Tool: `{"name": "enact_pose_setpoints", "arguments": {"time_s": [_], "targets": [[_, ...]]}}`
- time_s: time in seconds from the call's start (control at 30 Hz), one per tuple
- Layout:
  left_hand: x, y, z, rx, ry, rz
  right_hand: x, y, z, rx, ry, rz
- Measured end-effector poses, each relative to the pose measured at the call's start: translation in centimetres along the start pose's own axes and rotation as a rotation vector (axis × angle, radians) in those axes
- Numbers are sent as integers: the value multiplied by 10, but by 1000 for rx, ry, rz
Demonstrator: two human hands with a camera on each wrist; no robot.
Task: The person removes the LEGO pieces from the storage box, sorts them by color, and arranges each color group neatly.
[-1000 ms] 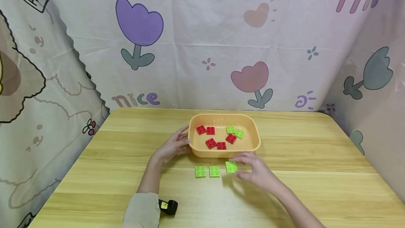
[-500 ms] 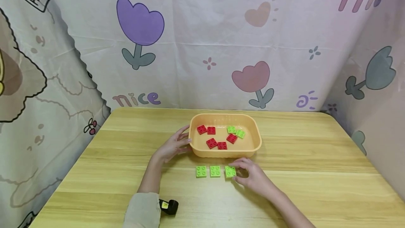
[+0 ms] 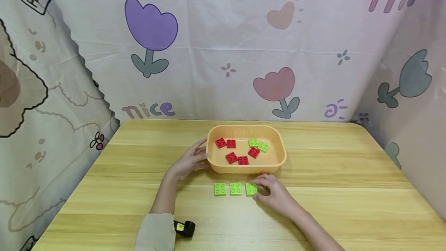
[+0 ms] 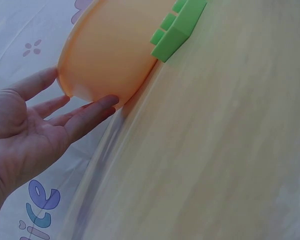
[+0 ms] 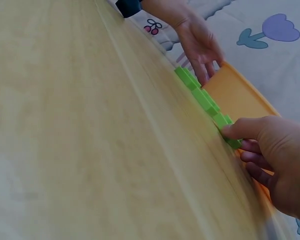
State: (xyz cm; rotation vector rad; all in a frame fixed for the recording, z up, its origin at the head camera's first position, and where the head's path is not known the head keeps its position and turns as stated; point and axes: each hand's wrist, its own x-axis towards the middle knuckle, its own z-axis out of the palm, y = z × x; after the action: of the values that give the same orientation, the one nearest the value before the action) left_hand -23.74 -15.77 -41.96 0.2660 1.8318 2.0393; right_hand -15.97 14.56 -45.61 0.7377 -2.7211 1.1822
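In front of the tray (image 3: 244, 169), the rightmost green block (image 3: 250, 190) is pinched from its right by the nearer right hand (image 3: 277, 196), the tray's left end being touched by the loosely spread left hand (image 3: 189, 162).

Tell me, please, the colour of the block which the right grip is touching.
The block is bright green, seen best in the head view.
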Motion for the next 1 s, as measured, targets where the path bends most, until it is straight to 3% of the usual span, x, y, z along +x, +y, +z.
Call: {"name": "enact_pose_setpoints", "arguments": {"time_s": [1.0], "targets": [[-1, 0, -1, -7, -2, 2, 0, 0, 2, 4, 22, 7]]}}
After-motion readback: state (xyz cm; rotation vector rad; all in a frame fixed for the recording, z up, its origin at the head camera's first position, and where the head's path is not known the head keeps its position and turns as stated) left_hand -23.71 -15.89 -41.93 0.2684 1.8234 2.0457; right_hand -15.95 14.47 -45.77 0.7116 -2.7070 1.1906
